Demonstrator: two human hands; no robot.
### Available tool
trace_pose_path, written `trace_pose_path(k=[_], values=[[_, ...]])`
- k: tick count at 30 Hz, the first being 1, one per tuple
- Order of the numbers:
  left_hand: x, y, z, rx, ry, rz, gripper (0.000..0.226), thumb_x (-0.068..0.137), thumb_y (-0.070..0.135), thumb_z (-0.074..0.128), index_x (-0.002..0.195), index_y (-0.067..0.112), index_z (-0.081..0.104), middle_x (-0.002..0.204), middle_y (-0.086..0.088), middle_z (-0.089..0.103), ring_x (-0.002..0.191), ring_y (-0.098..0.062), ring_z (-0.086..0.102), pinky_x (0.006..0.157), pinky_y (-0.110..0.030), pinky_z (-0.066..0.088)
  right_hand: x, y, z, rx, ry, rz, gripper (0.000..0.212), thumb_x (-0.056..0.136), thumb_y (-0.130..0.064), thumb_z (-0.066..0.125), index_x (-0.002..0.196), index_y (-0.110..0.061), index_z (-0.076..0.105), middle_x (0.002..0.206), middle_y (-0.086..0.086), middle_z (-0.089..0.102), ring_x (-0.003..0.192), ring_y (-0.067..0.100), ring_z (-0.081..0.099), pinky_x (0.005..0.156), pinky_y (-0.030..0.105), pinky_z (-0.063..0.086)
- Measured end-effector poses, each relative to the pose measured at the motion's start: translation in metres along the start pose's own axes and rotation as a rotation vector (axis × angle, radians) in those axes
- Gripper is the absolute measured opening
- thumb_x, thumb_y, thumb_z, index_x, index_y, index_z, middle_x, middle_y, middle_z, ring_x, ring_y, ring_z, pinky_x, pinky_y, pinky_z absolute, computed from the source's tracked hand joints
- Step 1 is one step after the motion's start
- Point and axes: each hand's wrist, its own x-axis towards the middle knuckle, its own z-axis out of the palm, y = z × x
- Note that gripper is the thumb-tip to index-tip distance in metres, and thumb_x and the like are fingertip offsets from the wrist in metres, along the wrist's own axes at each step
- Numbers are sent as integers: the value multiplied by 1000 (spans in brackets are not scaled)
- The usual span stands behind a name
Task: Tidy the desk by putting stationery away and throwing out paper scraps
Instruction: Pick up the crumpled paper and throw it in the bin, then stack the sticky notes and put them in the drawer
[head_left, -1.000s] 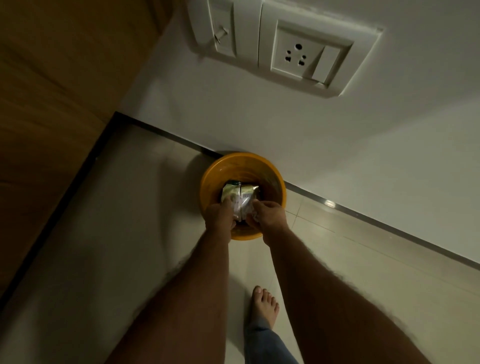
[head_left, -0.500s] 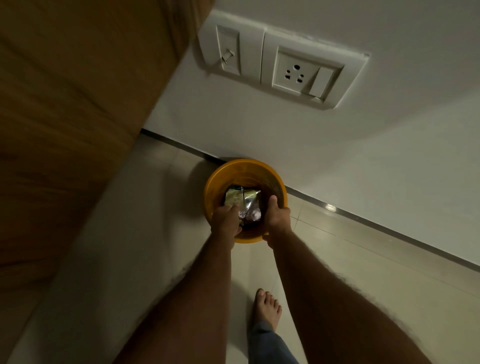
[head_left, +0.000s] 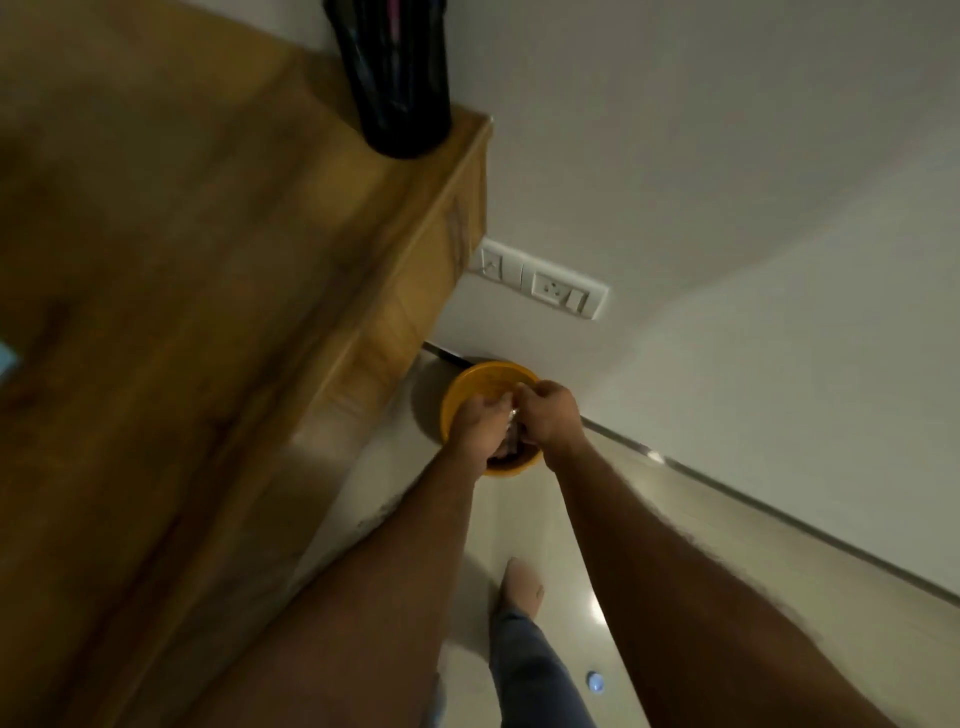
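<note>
An orange waste bin (head_left: 470, 382) stands on the floor against the wall, beside the desk's end. Shiny crumpled scraps (head_left: 511, 447) lie inside it, mostly hidden by my hands. My left hand (head_left: 478, 423) and my right hand (head_left: 550, 410) hover close together just above the bin's mouth. The right hand's fingers are curled, and the left hand's fingers reach toward it. A small silvery glint shows between them; motion blur hides whether either hand holds anything. A black pen holder (head_left: 400, 78) with pens stands on the desk corner.
The wooden desk (head_left: 182, 312) fills the left side, its end panel next to the bin. A white socket plate (head_left: 543, 286) is on the wall above the bin. My bare foot (head_left: 522, 587) stands on the tiled floor, and a small pale object (head_left: 595, 680) lies near it.
The view has pulled up and back, so the desk top and pen holder now show. Both hands have lifted from inside the bin to just above its rim and come together.
</note>
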Motion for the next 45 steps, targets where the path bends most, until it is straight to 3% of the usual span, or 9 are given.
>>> trace_pose_path(k=[5, 8, 13, 18, 24, 28, 30, 37, 45], values=[[-112, 62, -33, 116, -32, 274, 17, 96, 24, 50, 94, 15, 64, 93, -11, 68, 86, -26, 66, 76, -37, 53, -86, -78, -25, -57, 74, -232, 23, 91, -26, 58, 81, -7, 67, 75, 9, 70, 75, 26, 67, 69, 35, 54], [-159, 97, -64, 67, -12, 391, 9, 94, 26, 55, 98, 22, 61, 96, -8, 68, 85, -23, 64, 73, -37, 52, -126, -129, -30, -68, 42, -393, 23, 94, -24, 59, 73, -14, 63, 68, 2, 65, 70, 22, 63, 60, 27, 47], [-229, 128, -141, 50, 104, 505, 26, 97, 27, 54, 119, 15, 58, 100, -2, 62, 91, -15, 60, 70, -28, 51, -174, -193, -8, -209, -109, -584, 26, 92, -32, 58, 76, -12, 64, 73, 9, 67, 70, 27, 64, 68, 45, 55], [-276, 111, -220, -23, 319, 537, 21, 96, 28, 55, 114, 18, 60, 102, -1, 62, 93, -15, 60, 65, -25, 50, -220, -230, 46, -492, -355, -773, 27, 93, -36, 58, 77, -15, 63, 73, 2, 63, 70, 19, 59, 64, 30, 44], [-314, 39, -301, -31, 595, 504, 18, 92, 31, 60, 103, 18, 64, 98, -1, 65, 95, -20, 62, 82, -38, 52, -273, -226, 125, -533, -590, -871, 31, 91, -27, 64, 61, -21, 54, 61, -3, 57, 60, 15, 53, 65, 34, 45], [-338, -12, -347, -135, 717, 426, 15, 90, 34, 63, 98, 21, 64, 98, -5, 65, 86, -20, 63, 71, -36, 54, -317, -204, 176, -607, -702, -900, 24, 90, -31, 65, 75, -13, 64, 75, 4, 66, 74, 19, 62, 75, 38, 51], [-350, -38, -369, -180, 738, 393, 12, 91, 32, 63, 97, 22, 63, 97, -3, 64, 86, -21, 65, 63, -30, 52, -337, -188, 203, -620, -732, -908, 25, 89, -33, 66, 78, -11, 65, 75, 4, 66, 76, 23, 64, 77, 42, 53], [-371, -98, -421, -161, 757, 359, 23, 92, 32, 60, 110, 18, 64, 113, -6, 66, 102, -25, 65, 84, -40, 53, -385, -140, 264, -676, -771, -880, 24, 90, -33, 64, 79, -12, 67, 72, 5, 66, 77, 25, 66, 74, 43, 56], [-359, -96, -429, -282, 668, 400, 33, 96, 31, 57, 123, 13, 58, 106, -3, 62, 95, -21, 65, 69, -36, 55, -374, -152, 281, -805, -609, -882, 19, 90, -30, 67, 100, -13, 70, 96, 2, 68, 92, 18, 62, 75, 22, 41]])
